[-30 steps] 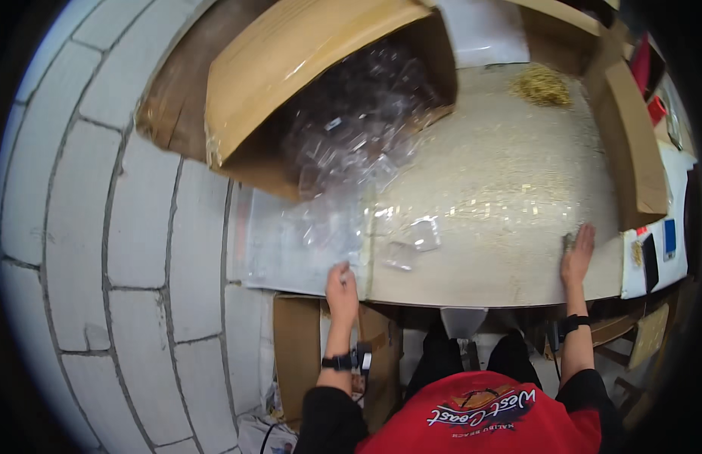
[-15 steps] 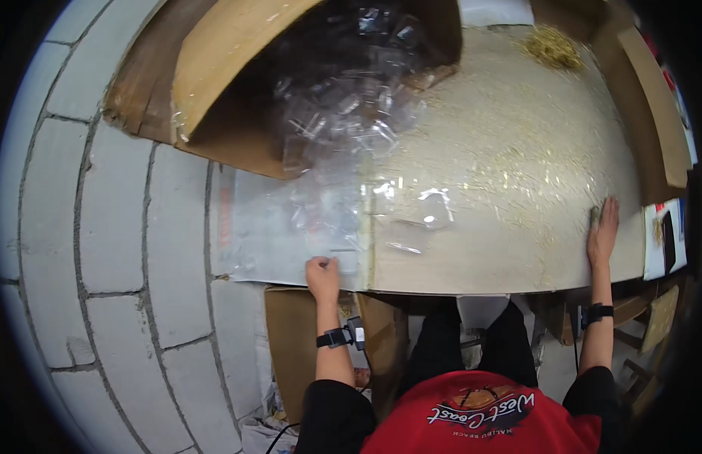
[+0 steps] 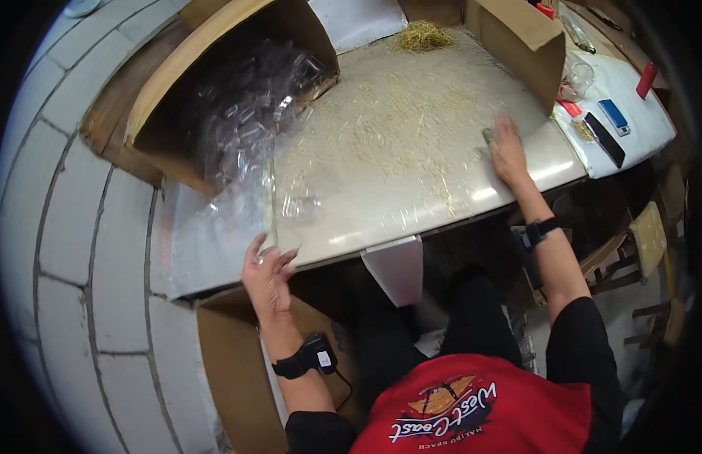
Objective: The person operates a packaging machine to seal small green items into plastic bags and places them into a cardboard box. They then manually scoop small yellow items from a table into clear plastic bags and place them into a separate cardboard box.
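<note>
The left hand (image 3: pixel 269 284) was at the near edge of the table (image 3: pixel 351 219), its fingers loosely curled and partly apart; something clear glinted by its fingertips, but whether it had hold of that could not be told. Just beyond it on the tabletop, slightly to its right, lay a clear plastic piece (image 3: pixel 299 206), apart from the hand, its long axis seeming to run roughly left to right, though blur and glare hid which end was which. Farther off, beyond the left hand, a pile of clear plastic pieces (image 3: pixel 256 113) spilled from a carton (image 3: pixel 166 144) whose mouth faced right and toward the person; those pieces pointed every way. The right hand (image 3: pixel 510 157) was over the right part of the table, blurred, fingers stretched out and pointing away from the person; a greenish patch beside its thumb was too smeared to make out. Gold slivers (image 3: pixel 423 121) lay scattered to its left, between the two hands and beyond them, their long axes mixed, with a loose trail running toward the near edge. A heap of gold slivers (image 3: pixel 424 36) sat at the far side, just left of a cardboard wall (image 3: pixel 517 45).
</note>
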`<action>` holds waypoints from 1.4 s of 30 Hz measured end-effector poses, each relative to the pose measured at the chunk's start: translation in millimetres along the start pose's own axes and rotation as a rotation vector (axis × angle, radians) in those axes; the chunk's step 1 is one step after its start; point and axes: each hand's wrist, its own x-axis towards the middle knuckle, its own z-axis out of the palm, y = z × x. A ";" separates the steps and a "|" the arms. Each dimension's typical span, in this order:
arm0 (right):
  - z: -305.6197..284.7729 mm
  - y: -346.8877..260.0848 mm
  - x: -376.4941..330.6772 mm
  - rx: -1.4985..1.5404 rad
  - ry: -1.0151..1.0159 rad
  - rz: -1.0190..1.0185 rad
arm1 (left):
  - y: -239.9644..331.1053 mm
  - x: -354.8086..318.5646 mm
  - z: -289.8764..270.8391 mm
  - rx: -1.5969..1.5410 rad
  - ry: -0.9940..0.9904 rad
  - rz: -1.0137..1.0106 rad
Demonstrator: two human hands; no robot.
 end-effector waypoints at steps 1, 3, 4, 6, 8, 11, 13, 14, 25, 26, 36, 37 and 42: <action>6.0 -2.2 -3.5 0.023 0.035 -0.043 | -9.9 -15.9 3.6 -0.071 -0.066 -0.046; 4.7 -23.8 -20.5 0.007 -0.002 -0.041 | -30.8 -45.6 7.9 -0.106 -0.200 -0.118; 3.5 -41.0 -24.4 0.007 -0.012 -0.041 | -42.0 -64.4 7.1 -0.048 -0.194 -0.130; 4.3 -79.0 -33.1 0.031 -0.087 -0.017 | -58.3 -87.9 -2.9 0.021 -0.187 -0.201; 7.3 -105.4 -41.9 0.055 -0.131 -0.003 | -88.1 -98.1 -22.7 0.043 -0.199 -0.304; 6.8 -164.5 -52.7 0.149 -0.213 -0.065 | -143.2 -105.3 -67.3 0.106 -0.164 -0.484; 17.8 -198.0 -58.4 0.145 -0.301 -0.138 | -170.8 -108.5 -82.2 0.147 -0.231 -0.569; 24.9 -207.3 -61.9 0.141 -0.351 -0.176 | -179.8 -110.8 -81.1 0.150 -0.248 -0.611; -12.2 -175.3 -79.8 0.512 -0.278 -0.182 | -247.5 -97.0 0.3 -0.046 -0.492 -0.728; -6.2 -193.0 -75.4 0.334 -0.233 -0.295 | -249.3 -92.7 -0.3 -0.081 -0.487 -0.739; -16.9 -240.9 -149.9 0.261 -0.266 -0.528 | -225.2 -87.0 0.2 -0.180 -0.535 -0.824; -27.3 -238.7 -155.8 0.237 -0.272 -0.549 | -234.1 -87.0 -2.4 -0.179 -0.572 -0.860; -78.0 -217.4 -173.1 0.353 -0.340 -0.515 | -234.0 -94.9 0.5 -0.201 -0.568 -0.776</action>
